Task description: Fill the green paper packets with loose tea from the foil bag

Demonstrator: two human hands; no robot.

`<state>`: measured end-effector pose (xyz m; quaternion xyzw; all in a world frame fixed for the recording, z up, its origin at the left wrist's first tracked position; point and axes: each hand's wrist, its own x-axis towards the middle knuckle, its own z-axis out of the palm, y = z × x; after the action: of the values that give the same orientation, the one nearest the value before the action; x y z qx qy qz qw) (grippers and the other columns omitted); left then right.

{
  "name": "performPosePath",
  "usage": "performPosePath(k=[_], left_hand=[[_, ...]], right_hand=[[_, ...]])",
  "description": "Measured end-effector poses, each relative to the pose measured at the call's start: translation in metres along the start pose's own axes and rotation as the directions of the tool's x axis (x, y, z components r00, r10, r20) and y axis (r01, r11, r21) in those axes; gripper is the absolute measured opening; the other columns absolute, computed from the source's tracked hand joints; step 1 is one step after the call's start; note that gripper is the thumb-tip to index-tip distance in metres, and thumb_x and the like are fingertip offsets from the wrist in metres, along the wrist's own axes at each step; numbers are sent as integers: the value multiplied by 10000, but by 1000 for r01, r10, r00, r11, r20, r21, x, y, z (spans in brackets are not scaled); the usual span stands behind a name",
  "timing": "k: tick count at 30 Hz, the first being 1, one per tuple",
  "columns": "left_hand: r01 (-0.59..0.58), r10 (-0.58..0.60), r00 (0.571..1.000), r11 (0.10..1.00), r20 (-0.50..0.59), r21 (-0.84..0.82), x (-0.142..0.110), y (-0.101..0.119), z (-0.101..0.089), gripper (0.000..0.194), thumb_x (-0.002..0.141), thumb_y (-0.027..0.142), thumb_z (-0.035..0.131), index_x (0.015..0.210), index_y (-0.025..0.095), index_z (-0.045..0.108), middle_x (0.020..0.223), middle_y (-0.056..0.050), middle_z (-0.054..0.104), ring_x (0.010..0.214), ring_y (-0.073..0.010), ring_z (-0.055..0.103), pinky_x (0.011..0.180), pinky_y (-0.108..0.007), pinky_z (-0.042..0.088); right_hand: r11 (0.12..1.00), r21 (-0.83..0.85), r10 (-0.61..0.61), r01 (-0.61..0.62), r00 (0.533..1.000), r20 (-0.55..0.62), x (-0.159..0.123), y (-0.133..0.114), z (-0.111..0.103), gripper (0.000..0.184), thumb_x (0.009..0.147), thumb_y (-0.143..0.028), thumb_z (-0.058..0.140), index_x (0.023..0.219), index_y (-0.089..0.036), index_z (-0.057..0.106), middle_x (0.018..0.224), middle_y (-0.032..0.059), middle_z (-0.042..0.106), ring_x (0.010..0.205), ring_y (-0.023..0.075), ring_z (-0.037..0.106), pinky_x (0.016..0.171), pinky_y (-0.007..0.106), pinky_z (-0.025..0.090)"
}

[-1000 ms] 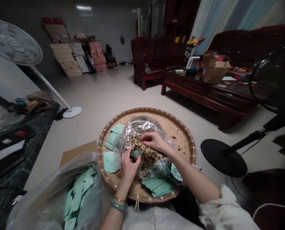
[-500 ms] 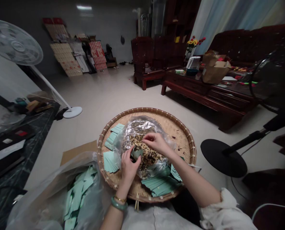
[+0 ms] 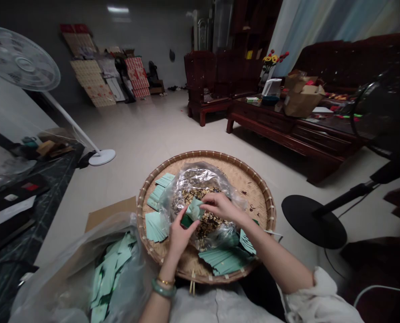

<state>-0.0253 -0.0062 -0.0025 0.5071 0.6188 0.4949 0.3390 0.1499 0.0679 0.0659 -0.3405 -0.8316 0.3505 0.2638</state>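
Note:
My left hand (image 3: pixel 180 234) is closed round a small pale green paper packet (image 3: pixel 195 208), thumb on its near side and fingers behind. The fingers of my right hand (image 3: pixel 220 207) are closed at the packet's right edge. Both hands are over an open clear plastic bag (image 3: pixel 196 174) of dried, flaky brown and yellow mix (image 3: pixel 216 220). The bag sits in a round woven bamboo tray (image 3: pixel 269 211). Fanned green packets (image 3: pixel 224 260) lie at the tray's near side, and more green packets (image 3: pixel 155 227) lie in groups along its left.
Left of the tray, a large plastic bag (image 3: pixel 68 264) holds many green packets, beside a cardboard sheet (image 3: pixel 110 211). A white standing fan (image 3: pixel 101 157) is at the left and a black fan base (image 3: pixel 314 222) at the right. A dark wooden table (image 3: pixel 287 134) stands behind.
The packet in my left hand has gone from showing a dark opening to showing a pale green face. My right hand has come down from above the mix to the packet's edge.

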Motion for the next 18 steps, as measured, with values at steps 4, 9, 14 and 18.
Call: performPosePath(k=[4,9,14,18], left_hand=[[231,-213,969,960,124,-159,0,-6,-8,382,613,497,687,609,117,647,520,-13,599,464,-113,495,458,-221,371],[206,-190,976,962,102,-178,-4,-9,-7,418,637,531,654,581,117,643,460,20,535,434,-91,424,433,-207,303],[140,-120,984,977,130,-162,-4,-5,-4,314,628,448,683,612,134,687,546,11,591,554,-134,489,544,-239,385],[132,-106,982,978,155,-162,-5,-2,-3,339,671,461,642,691,131,714,623,-12,642,610,-159,532,585,-254,427]], right_hand=[[984,167,63,-70,997,46,-4,4,-13,227,853,-328,529,803,-140,646,769,40,628,691,143,555,606,229,415],[946,297,102,-132,988,115,-8,2,-20,256,806,-382,573,862,-142,647,814,34,636,691,137,547,599,225,421],[927,285,189,-245,960,209,-5,5,-11,339,738,-470,624,742,-132,649,648,-8,595,576,112,498,524,205,379],[938,207,221,-279,939,263,-4,14,3,420,777,-516,545,599,-137,572,504,-48,457,481,83,400,466,192,316]])
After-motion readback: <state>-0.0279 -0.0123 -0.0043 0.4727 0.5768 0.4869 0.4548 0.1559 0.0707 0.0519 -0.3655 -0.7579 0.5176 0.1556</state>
